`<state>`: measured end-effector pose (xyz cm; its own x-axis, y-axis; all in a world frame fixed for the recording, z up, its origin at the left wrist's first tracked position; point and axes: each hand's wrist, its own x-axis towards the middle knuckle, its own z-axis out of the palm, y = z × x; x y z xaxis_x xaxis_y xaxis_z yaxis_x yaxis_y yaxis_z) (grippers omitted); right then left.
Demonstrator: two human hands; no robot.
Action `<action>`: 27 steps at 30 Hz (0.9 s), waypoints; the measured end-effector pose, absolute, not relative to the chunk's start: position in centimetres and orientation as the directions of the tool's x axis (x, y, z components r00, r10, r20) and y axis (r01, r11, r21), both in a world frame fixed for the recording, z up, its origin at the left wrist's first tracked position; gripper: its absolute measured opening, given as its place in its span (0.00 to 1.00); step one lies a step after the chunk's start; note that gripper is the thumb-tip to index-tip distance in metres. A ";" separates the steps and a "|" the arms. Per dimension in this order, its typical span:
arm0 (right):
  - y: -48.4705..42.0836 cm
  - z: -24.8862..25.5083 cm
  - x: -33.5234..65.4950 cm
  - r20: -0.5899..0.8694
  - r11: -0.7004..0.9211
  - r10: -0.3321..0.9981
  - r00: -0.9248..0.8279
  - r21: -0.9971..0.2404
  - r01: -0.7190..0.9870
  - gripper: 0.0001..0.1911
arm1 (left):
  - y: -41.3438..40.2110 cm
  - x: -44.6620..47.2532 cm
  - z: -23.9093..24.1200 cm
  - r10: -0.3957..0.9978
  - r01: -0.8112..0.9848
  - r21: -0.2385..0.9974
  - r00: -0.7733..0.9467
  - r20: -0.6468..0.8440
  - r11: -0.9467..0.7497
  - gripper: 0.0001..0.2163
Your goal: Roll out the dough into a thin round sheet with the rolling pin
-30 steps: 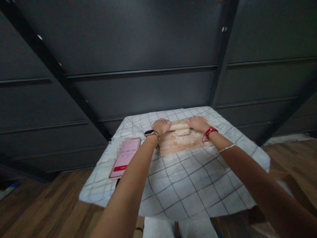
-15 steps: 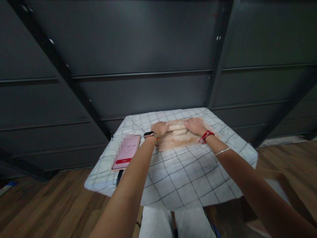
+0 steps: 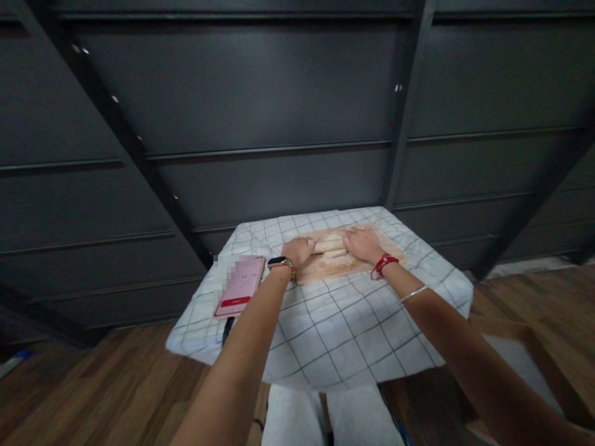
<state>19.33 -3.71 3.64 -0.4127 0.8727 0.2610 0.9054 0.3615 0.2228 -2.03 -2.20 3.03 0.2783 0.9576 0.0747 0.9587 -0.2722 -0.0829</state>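
Note:
A pale rolling pin [image 3: 326,244] lies crosswise over a flat piece of dough [image 3: 335,254]. My left hand [image 3: 299,249] is closed around its left end, just beyond a watch and a beaded bracelet. The other end is in the grip of my right hand [image 3: 364,243], whose wrist carries red string bracelets. Part of the dough shows on the near side of the pin; the rest is hidden. Beneath it all is a flour-dusted wooden board [image 3: 320,272].
A checked white cloth [image 3: 334,328] covers the small table. Left of my left wrist lies a phone [image 3: 240,285] with a pink screen. A dark panelled wall [image 3: 274,179] rises behind the table. An open cardboard box [image 3: 534,347] stands on the floor at right.
The view has shifted slightly, so the table's back edge appears lower. Both hands and the rolling pin have come slightly nearer to me, still in the same grip.

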 end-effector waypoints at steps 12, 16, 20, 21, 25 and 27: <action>-6.0 3.0 19.0 0.350 0.312 0.877 -0.330 0.110 0.944 0.22 | -4.5 -2.1 2.5 0.941 0.954 -0.023 0.298 0.163 -0.298 0.21; -6.9 2.4 19.0 0.359 0.311 0.879 -0.315 0.070 0.948 0.21 | -5.7 -2.0 2.0 0.932 0.956 -0.050 0.292 0.213 -0.288 0.20; -8.2 1.8 19.5 0.356 0.360 0.865 -0.354 0.052 0.932 0.19 | -7.4 -1.9 2.0 0.916 0.946 -0.103 0.323 0.239 -0.306 0.20; -8.4 1.7 19.8 0.341 0.394 0.855 -0.390 0.058 0.917 0.18 | -7.8 -1.9 2.3 0.912 0.939 -0.113 0.344 0.224 -0.326 0.19; -8.1 2.6 20.9 0.290 0.530 0.782 -0.552 0.156 0.834 0.15 | -8.6 -2.0 4.5 0.898 0.923 -0.106 0.383 0.214 -0.369 0.17; -7.1 3.9 21.3 0.335 0.534 0.749 -0.571 0.205 0.820 0.15 | -8.1 -1.9 5.8 0.894 0.933 -0.090 0.360 0.266 -0.349 0.18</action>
<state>21.27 -7.14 3.91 -0.5711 0.7494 0.3350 0.8204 0.5339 0.2046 -1.92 -8.09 5.83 0.3600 0.8944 0.2655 0.9329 -0.3489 -0.0897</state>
